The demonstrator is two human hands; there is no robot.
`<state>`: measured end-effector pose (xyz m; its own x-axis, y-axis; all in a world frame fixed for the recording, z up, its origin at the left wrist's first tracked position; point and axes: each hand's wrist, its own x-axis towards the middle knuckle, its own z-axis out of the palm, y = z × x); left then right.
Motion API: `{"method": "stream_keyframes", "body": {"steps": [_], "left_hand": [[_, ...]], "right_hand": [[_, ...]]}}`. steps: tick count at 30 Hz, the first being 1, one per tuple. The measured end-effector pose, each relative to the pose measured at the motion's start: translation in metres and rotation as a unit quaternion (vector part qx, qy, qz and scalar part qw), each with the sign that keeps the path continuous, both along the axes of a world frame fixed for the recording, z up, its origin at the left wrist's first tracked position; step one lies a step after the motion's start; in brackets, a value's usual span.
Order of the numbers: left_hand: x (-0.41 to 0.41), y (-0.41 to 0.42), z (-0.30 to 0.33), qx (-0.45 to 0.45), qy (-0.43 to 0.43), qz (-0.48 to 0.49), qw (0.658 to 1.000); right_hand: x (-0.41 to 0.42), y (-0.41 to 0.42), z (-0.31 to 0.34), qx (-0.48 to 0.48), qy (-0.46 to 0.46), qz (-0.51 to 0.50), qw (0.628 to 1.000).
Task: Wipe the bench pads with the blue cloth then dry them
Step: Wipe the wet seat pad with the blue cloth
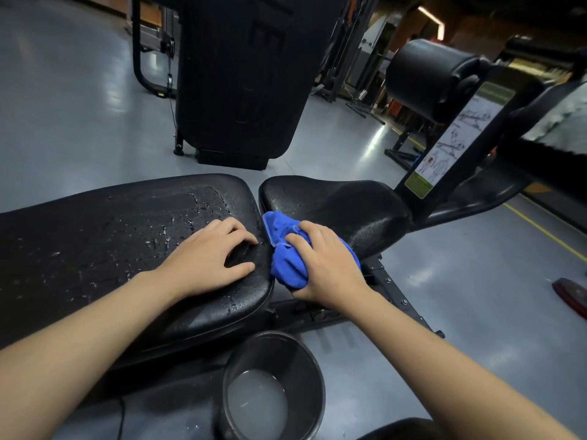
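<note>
Two black bench pads lie in front of me: a long back pad (95, 236) on the left, beaded with water, and a smaller seat pad (343, 201) on the right. My left hand (209, 252) rests on the back pad's right end, fingers bent and pressing down. My right hand (324, 262) grips the bunched blue cloth (286, 246) in the gap between the two pads, against the near left edge of the seat pad.
A black bucket (305, 357) with cloudy water stands on the floor just below the bench. A black roller pad (425, 71) and a frame post with an instruction label (457, 134) rise at the right. A dark machine housing (241, 74) stands behind the bench. Grey floor surrounds it.
</note>
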<state>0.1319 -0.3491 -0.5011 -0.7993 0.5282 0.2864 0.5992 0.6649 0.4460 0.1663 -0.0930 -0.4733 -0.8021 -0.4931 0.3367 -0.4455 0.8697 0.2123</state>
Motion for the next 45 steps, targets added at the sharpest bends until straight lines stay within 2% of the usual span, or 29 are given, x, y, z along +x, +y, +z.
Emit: {"method": "stream_keyframes", "body": {"steps": [4, 7, 13, 17, 21, 26, 31, 40, 45], "left_hand": [[0.001, 0.0, -0.001, 0.0, 0.004, 0.001, 1.0], [0.0, 0.0, -0.002, 0.002, 0.005, 0.002, 1.0], [-0.002, 0.0, -0.007, 0.006, 0.012, -0.001, 1.0], [-0.004, 0.0, -0.008, 0.008, 0.012, -0.001, 1.0], [-0.009, 0.003, -0.01, 0.014, 0.019, 0.0, 1.0], [-0.013, 0.005, -0.009, 0.021, 0.021, 0.0, 1.0], [-0.015, 0.005, -0.01, 0.02, 0.023, -0.008, 1.0], [-0.016, 0.003, -0.009, 0.022, 0.019, -0.02, 0.999], [-0.013, 0.003, -0.006, 0.024, 0.014, -0.019, 0.999]], "right_hand": [[0.003, 0.023, 0.007, -0.033, 0.003, 0.046, 0.998], [0.001, 0.045, 0.007, -0.062, -0.03, 0.056, 0.996], [-0.004, 0.106, 0.013, -0.142, -0.047, 0.02, 0.989], [-0.013, 0.17, 0.025, -0.121, 0.001, -0.049, 0.991], [-0.03, 0.198, 0.046, -0.051, -0.01, -0.09, 0.995], [-0.046, 0.204, 0.065, -0.019, -0.042, -0.1, 0.994], [-0.043, 0.198, 0.057, -0.039, -0.04, -0.041, 0.998], [-0.028, 0.127, 0.036, -0.013, -0.092, 0.058, 0.994], [-0.022, 0.089, 0.035, 0.021, -0.084, 0.106, 0.991]]}}
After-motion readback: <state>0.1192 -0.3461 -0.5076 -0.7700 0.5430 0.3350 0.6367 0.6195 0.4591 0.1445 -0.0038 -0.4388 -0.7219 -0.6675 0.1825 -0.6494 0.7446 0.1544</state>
